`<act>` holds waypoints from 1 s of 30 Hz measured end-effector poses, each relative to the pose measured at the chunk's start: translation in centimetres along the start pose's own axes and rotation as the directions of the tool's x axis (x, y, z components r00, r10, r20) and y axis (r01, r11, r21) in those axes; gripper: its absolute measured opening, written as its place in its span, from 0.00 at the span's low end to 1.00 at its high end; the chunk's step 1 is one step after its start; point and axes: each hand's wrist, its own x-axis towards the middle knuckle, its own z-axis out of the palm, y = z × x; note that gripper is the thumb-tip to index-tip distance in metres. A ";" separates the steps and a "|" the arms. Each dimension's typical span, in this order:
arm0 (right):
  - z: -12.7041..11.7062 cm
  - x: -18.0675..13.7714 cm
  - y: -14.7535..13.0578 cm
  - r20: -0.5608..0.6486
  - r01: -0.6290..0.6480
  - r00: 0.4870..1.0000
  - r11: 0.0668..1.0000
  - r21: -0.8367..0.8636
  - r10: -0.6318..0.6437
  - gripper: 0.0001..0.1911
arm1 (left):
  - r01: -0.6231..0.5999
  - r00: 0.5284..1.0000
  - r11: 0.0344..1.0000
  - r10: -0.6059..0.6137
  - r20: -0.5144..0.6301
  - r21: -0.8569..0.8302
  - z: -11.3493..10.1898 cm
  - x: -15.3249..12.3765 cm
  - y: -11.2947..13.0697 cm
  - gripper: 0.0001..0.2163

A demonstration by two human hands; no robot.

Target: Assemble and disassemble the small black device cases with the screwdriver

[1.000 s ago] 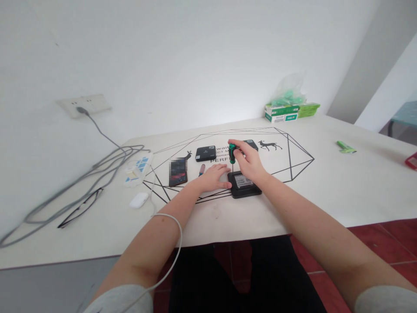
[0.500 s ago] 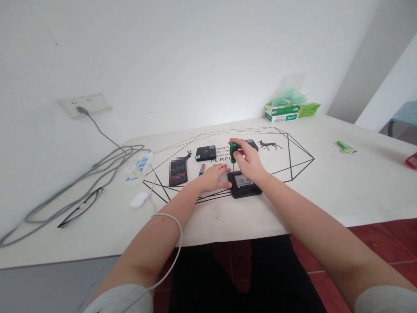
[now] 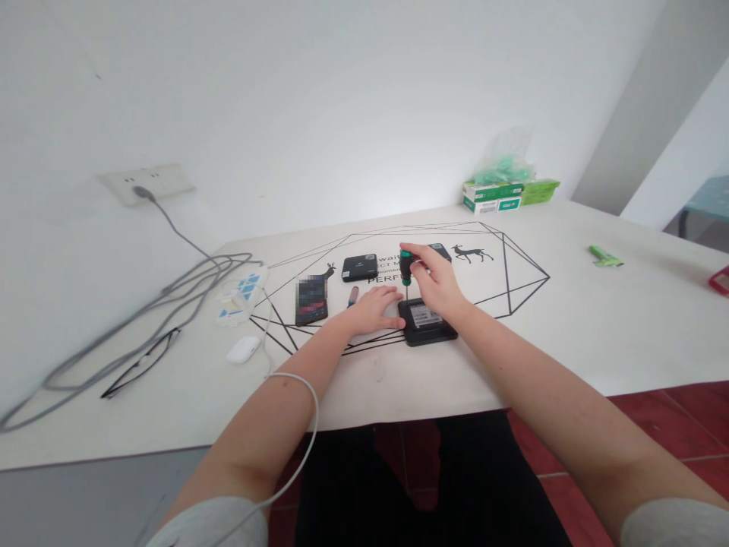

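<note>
A black square device (image 3: 431, 333) with a white label lies on the table mat in front of me. My right hand (image 3: 436, 285) grips a green and black screwdriver (image 3: 406, 267), held upright with its shaft reaching down to the device's far left corner. My left hand (image 3: 376, 310) rests at the device's left edge, fingers stretched out and thumb touching or very near the case. Just beyond that hand lies a small brownish-pink and blue object (image 3: 354, 295), partly hidden. Another black box (image 3: 360, 267) sits farther back, and a similar dark one (image 3: 440, 252) is partly covered by my right hand.
A phone (image 3: 311, 300), a white earbud case (image 3: 243, 349), glasses (image 3: 142, 363) and a coiled grey cable (image 3: 171, 292) lie to the left. Green and white boxes (image 3: 493, 196) stand at the back right. A green packet (image 3: 604, 257) lies farther right. A white cord (image 3: 310, 395) crosses my left arm.
The screwdriver's handle has shifted slightly to the left, and the fingers of my right hand have changed position around it. My left hand and the device stay put.
</note>
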 end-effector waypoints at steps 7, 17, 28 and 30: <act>0.2 0.1 0.0 -0.012 0.011 1.000 0.996 -0.093 -0.013 0.21 | -0.041 0.999 0.999 0.041 -0.017 -0.011 0.1 0.1 -0.3 0.39; 0.3 0.0 0.2 -0.057 -0.006 0.998 0.998 -0.066 0.002 0.24 | -0.010 1.000 1.000 0.010 -0.011 -0.011 0.1 0.0 -0.2 0.39; 0.3 -0.1 0.4 -0.088 -0.043 0.995 0.998 -0.055 0.038 0.23 | -0.001 1.000 1.000 0.001 -0.003 -0.003 -0.2 0.0 0.2 0.39; 0.4 -0.2 0.3 -0.066 -0.043 0.997 0.998 -0.050 0.039 0.24 | -0.010 1.000 1.000 0.010 -0.010 -0.010 -0.1 0.0 0.1 0.39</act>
